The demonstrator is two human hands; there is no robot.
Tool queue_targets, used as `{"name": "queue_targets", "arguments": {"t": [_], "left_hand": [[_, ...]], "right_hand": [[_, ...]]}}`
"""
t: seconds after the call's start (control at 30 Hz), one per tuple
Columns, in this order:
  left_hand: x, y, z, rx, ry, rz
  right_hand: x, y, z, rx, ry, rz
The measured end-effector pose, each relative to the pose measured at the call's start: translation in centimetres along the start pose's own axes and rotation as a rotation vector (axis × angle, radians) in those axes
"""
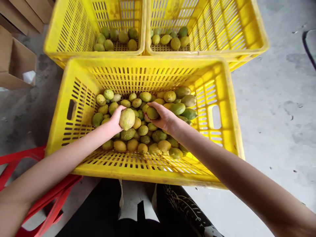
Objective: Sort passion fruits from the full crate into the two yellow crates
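Over the near yellow crate [148,179], both my hands are closed on fruit. In my left hand [116,120] is a large, pale yellow-green lemon [127,119], its rounded end facing me. My right hand [163,117] grips a darker green lemon [152,113], with the thumb over its top; its far side is hidden by the fingers. Beneath and around both hands lie many loose lemons [143,130], yellow to green, covering much of the crate's floor. Longer green ones [189,114] are heaped on the right side.
Behind stand two more yellow crates, a left one [53,42] and a right one [261,42], each with several lemons inside. A red plastic stool [53,204] is at the lower left. Cardboard boxes [23,59] sit at the upper left. Grey concrete floor [271,131] extends to the right.
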State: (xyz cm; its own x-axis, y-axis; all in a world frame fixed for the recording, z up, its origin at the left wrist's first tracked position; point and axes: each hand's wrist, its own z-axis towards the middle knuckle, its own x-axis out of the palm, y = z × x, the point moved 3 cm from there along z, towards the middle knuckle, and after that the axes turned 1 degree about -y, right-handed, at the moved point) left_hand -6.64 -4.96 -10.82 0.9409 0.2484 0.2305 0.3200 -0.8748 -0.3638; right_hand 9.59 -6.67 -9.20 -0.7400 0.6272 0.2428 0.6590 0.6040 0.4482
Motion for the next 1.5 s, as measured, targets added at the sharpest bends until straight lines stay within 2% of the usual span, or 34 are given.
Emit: {"name": "queue_targets", "arguments": {"t": [0.1, 0.23, 0.33, 0.5, 0.63, 0.83, 0.97, 1.13, 1.33, 1.5], "left_hand": [[0.0, 0.3, -0.2, -0.013, -0.068, 0.032], [0.3, 0.5, 0.1, -0.013, -0.040, 0.096], [0.3, 0.6, 0.3, -0.006, -0.020, 0.136], [0.7, 0.7, 0.1, -0.051, 0.037, 0.184], [0.9, 0.7, 0.0, -0.053, 0.096, 0.203], [-0.1, 0.4, 0.6, -0.035, -0.010, 0.179], [-0.6, 0.1, 0.7, -0.005, -0.071, 0.145], [-0.1, 0.3, -0.3, -0.005, -0.095, 0.195], [1.7, 0.4, -2.1, 0.057, -0.019, 0.118], [2.7, -1.0, -4.1, 0.107, 0.094, 0.150]], "right_hand": [[0.0, -0.3, 0.1, 0.023, 0.020, -0.018], [0.0, -1.0, -0.4, 0.113, 0.081, -0.086], [0.0, -1.2, -0.8, 0.180, 0.080, -0.131], [0.0, -0.8, -0.9, 0.138, 0.044, -0.193], [0.1, -0.8, -0.6, 0.130, 0.050, -0.126], [-0.2, -1.0, -0.1, 0.091, 0.020, -0.083], [-0.3, -0.9, -0.4, 0.081, 0.044, -0.183], [0.2, -0.3, -1.9, 0.033, 0.006, -0.163], [0.3, -0.3, -2.8, 0.074, 0.038, -0.006], [0.3, -0.2, -3.3, 0.068, 0.088, 0.037]]}}
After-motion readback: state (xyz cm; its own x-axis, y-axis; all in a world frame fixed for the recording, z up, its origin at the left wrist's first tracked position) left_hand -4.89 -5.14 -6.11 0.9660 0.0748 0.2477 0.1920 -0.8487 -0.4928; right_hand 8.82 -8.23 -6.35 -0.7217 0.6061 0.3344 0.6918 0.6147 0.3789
